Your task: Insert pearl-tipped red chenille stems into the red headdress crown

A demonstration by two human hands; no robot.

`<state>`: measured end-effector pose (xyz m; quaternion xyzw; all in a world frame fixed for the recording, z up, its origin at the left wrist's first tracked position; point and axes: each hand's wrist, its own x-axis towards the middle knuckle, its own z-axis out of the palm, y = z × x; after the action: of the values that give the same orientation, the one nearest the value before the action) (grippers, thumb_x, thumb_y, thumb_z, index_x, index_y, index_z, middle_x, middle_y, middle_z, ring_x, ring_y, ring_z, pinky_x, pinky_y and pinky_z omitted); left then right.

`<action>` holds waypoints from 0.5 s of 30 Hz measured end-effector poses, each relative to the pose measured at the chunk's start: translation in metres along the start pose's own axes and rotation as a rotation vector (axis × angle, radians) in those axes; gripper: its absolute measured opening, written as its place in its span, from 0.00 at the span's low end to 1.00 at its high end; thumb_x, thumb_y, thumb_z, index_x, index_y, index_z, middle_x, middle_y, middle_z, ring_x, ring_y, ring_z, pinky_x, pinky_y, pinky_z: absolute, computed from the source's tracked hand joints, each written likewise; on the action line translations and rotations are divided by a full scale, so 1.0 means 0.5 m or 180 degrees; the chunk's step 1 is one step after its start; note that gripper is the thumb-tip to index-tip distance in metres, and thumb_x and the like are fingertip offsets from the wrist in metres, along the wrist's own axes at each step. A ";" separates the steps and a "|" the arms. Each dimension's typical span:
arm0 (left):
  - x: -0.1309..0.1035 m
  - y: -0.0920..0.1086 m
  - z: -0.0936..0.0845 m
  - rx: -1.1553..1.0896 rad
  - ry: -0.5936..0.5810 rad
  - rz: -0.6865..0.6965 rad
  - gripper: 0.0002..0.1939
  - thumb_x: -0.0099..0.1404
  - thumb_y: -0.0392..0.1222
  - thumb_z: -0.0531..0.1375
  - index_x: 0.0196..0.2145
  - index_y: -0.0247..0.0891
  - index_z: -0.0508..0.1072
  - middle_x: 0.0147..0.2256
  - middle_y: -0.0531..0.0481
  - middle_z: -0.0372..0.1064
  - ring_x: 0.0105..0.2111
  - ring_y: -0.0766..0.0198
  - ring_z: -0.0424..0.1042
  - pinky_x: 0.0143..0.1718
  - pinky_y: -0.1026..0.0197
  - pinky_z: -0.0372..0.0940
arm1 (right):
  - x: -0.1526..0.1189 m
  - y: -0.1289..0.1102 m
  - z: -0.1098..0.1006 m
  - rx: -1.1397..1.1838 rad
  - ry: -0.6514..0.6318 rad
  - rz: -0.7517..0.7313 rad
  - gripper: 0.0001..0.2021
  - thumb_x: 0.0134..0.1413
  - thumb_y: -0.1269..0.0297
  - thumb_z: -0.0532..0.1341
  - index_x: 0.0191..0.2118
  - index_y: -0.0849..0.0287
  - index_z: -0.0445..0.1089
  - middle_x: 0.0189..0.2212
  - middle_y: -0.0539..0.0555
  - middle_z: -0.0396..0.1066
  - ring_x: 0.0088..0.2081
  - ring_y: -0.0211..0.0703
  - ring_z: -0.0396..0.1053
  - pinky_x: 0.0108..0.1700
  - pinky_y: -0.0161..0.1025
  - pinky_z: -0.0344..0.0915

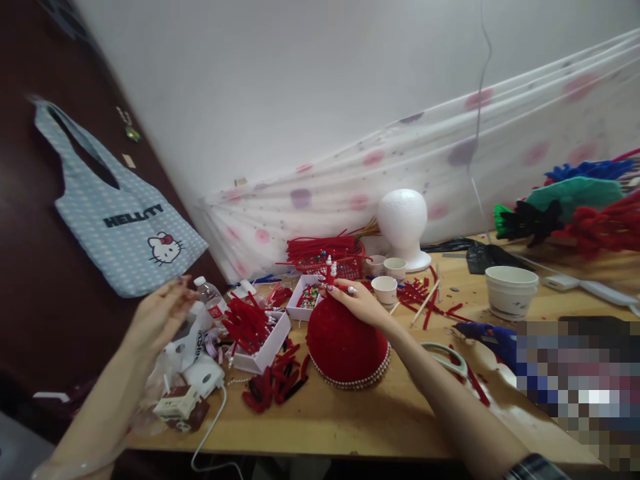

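A red, fuzzy dome-shaped cap stands on the table, edged at the bottom with strings of pearl beads. My right hand lies over its top, fingers closed around the crown where red stems with white pearls stick up. The exact fingertip contact is partly hidden. Off to the left, my left hand is raised beside a plastic water bottle, its fingers bent but apart, with nothing visible in them. Between the hands, a white box holds red fuzzy stems; another small box contains colourful beads.
A white foam head stands behind paper cups. Red fuzzy pieces lie in front of the box. Scissors, a blue glue gun and a white pot are on the right. A white cable crosses the front edge.
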<state>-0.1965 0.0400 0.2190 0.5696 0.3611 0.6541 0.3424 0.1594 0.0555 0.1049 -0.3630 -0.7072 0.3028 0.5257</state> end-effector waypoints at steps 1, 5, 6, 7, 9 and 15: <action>0.012 0.015 -0.019 -0.0055 0.0226 -0.0049 0.04 0.62 0.30 0.63 0.31 0.35 0.72 0.17 0.59 0.71 0.19 0.74 0.72 0.29 0.72 0.73 | 0.000 0.001 0.000 -0.0002 0.0004 0.0004 0.21 0.59 0.47 0.54 0.41 0.60 0.74 0.38 0.54 0.78 0.41 0.49 0.73 0.45 0.43 0.65; 0.038 0.062 -0.077 -0.0206 0.1103 -0.0050 0.15 0.69 0.24 0.48 0.28 0.36 0.66 0.08 0.65 0.56 0.09 0.80 0.55 0.21 0.78 0.64 | 0.002 0.003 0.000 -0.0015 0.0044 0.0021 0.21 0.59 0.47 0.54 0.39 0.60 0.74 0.36 0.54 0.78 0.40 0.48 0.72 0.44 0.41 0.65; 0.039 0.067 -0.083 -0.0201 0.1275 0.0000 0.17 0.70 0.24 0.45 0.27 0.36 0.64 0.07 0.66 0.53 0.08 0.79 0.52 0.20 0.78 0.63 | 0.002 0.003 0.000 -0.0017 0.0057 0.0022 0.21 0.59 0.47 0.54 0.38 0.59 0.74 0.36 0.53 0.77 0.40 0.48 0.72 0.43 0.41 0.64; 0.039 0.068 -0.084 -0.0179 0.1416 0.0052 0.18 0.70 0.24 0.44 0.26 0.36 0.63 0.06 0.66 0.51 0.08 0.79 0.50 0.19 0.78 0.61 | 0.002 0.004 0.000 -0.0017 0.0069 0.0022 0.20 0.59 0.47 0.54 0.38 0.59 0.74 0.35 0.53 0.77 0.39 0.48 0.72 0.43 0.41 0.64; 0.034 0.054 -0.073 -0.0102 0.1533 0.0107 0.16 0.69 0.24 0.46 0.26 0.37 0.62 0.06 0.67 0.52 0.08 0.77 0.50 0.19 0.76 0.61 | 0.002 0.004 0.001 -0.0019 0.0094 0.0020 0.20 0.59 0.47 0.55 0.36 0.59 0.73 0.33 0.52 0.76 0.38 0.47 0.72 0.43 0.40 0.64; 0.003 -0.078 0.055 0.0198 0.0677 -0.0266 0.10 0.52 0.27 0.63 0.32 0.34 0.70 0.18 0.62 0.68 0.17 0.77 0.65 0.22 0.74 0.61 | 0.002 0.007 0.000 -0.0073 0.0137 0.0083 0.20 0.57 0.45 0.55 0.31 0.58 0.71 0.30 0.50 0.73 0.34 0.45 0.69 0.39 0.39 0.63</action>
<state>-0.1682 0.0631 0.1886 0.4918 0.4389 0.6845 0.3113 0.1599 0.0582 0.1027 -0.3846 -0.6944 0.2936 0.5327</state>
